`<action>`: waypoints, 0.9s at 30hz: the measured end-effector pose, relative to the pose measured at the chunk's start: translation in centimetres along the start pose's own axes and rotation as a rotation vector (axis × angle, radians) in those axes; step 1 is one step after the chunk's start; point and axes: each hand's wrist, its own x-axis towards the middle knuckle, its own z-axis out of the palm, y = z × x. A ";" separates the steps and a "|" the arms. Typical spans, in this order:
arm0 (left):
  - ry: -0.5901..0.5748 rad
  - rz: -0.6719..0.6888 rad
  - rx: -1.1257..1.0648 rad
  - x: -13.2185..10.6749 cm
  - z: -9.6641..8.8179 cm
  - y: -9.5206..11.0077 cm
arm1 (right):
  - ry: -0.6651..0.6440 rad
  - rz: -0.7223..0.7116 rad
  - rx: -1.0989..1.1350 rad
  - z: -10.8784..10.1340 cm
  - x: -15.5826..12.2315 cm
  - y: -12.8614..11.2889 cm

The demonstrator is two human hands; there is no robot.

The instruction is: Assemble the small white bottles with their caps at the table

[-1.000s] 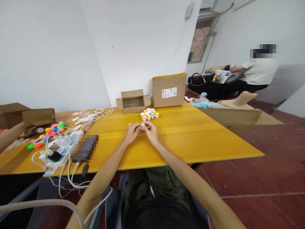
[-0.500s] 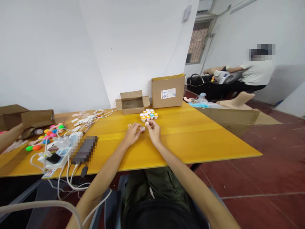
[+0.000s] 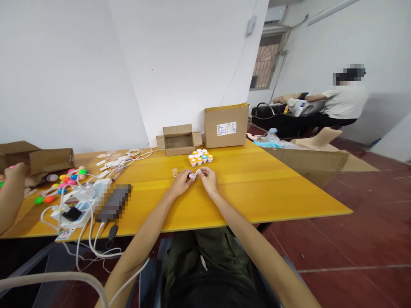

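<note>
My left hand (image 3: 182, 183) pinches a small round whitish cap (image 3: 192, 176) above the table, its fingers closed on the edge. Close beside it, my right hand (image 3: 209, 181) grips a small white piece (image 3: 198, 172) between thumb and fingertips; its exact kind is too small to tell. The two pieces are almost touching. Left of my left hand, a small clear round container (image 3: 175, 172) stands on the table. Beyond both hands is a tight cluster of small capped jars (image 3: 199, 160) with white, orange and blue tops.
An open cardboard box (image 3: 180, 150) and a taller closed carton (image 3: 226, 128) stand behind the jars. To the left lie a phone (image 3: 114, 203), a power strip (image 3: 75, 220) with cables, and colourful balls (image 3: 66, 179). Another person's hand (image 3: 16, 173) is at the far-left box.
My hands have brought their two pieces closer together and slightly lower. The clear container shows more fully beside my left hand. At far left, the other person's hand has come into view.
</note>
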 end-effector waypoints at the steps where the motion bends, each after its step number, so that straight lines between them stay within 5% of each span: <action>1: -0.004 0.001 -0.010 0.0 0.0 0.0 | -0.024 -0.002 0.003 0.0 0.0 0.0; 15: -0.034 -0.002 -0.028 -0.1 -0.2 -0.3 | -0.192 0.031 -0.061 -0.2 -0.2 -0.1; 27: -0.014 -0.011 -0.003 -0.2 -0.2 -0.1 | -0.260 -0.181 -0.260 -0.4 -0.7 -1.1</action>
